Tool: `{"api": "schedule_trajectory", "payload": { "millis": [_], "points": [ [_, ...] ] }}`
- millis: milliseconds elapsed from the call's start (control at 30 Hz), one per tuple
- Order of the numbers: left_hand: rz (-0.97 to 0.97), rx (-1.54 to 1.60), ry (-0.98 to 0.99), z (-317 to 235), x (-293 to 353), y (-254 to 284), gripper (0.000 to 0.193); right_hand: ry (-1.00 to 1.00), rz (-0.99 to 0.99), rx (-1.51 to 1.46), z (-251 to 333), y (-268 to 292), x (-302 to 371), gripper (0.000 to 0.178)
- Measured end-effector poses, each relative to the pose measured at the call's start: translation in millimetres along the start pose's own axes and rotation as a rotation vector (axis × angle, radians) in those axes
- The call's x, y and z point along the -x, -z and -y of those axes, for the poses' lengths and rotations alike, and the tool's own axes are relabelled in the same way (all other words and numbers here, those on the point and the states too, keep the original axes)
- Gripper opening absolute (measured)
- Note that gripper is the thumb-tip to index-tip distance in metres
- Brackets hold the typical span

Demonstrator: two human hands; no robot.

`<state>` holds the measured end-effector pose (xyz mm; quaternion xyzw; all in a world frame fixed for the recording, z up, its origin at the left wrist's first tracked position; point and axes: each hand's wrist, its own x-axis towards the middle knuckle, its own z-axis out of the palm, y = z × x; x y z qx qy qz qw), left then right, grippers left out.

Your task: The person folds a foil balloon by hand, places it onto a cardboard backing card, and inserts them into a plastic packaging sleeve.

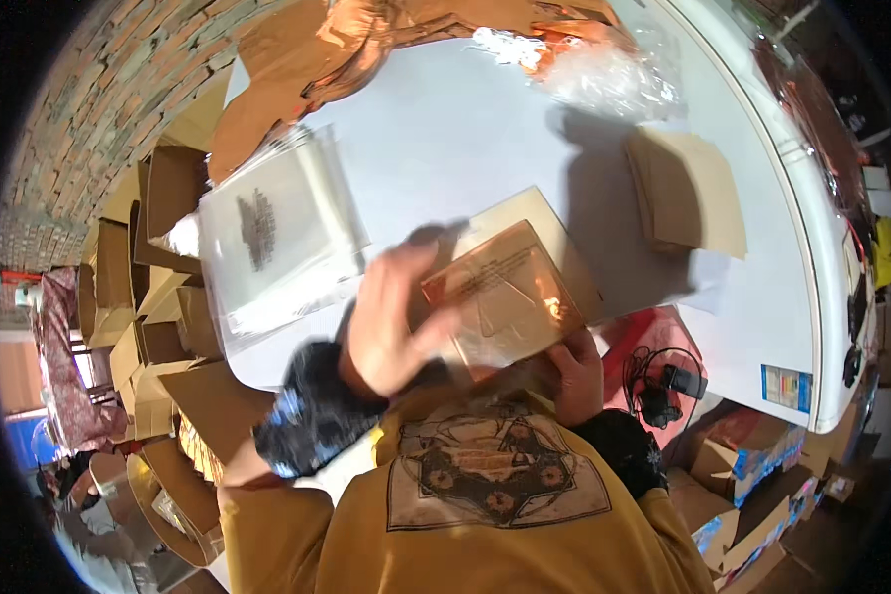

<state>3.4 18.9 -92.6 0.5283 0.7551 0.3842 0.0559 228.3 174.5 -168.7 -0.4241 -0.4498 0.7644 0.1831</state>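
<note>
A flat square packet in shiny, copper-tinted clear film (510, 287) is in front of me, with its near right corner in my right hand (576, 374). That hand's thumb lies on top and its other fingers are hidden beneath. My left hand (391, 322), somewhat blurred, hovers at the packet's left edge with thumb and fingers apart. I cannot tell whether it touches the film. Behind the packet, a cream-coloured square sheet (527, 206) shows. Left of my hands lies a stack of clear plastic bags (307, 223) with a dark printed patch.
Brown paper squares (698, 193) are stacked on the right of the white table (445, 119). Crumpled copper film (346, 49) and clear plastic wrap (614, 79) lie at the back. A black cable with an adapter (663, 386) rests on red material. Open cardboard boxes (173, 327) crowd the left side.
</note>
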Motion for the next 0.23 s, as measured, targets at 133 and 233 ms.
{"api": "schedule_trajectory", "payload": {
  "millis": [133,233],
  "points": [
    [-0.065,-0.226,-0.074,-26.4,44.2,-30.1,0.093,-0.019,0.038,-0.113,19.1,-15.0,5.4,0.033],
    [-0.076,-0.211,0.013,-16.1,50.8,-43.2,0.097,-0.042,0.091,-0.147,18.4,-15.0,5.4,0.041]
  ]
}}
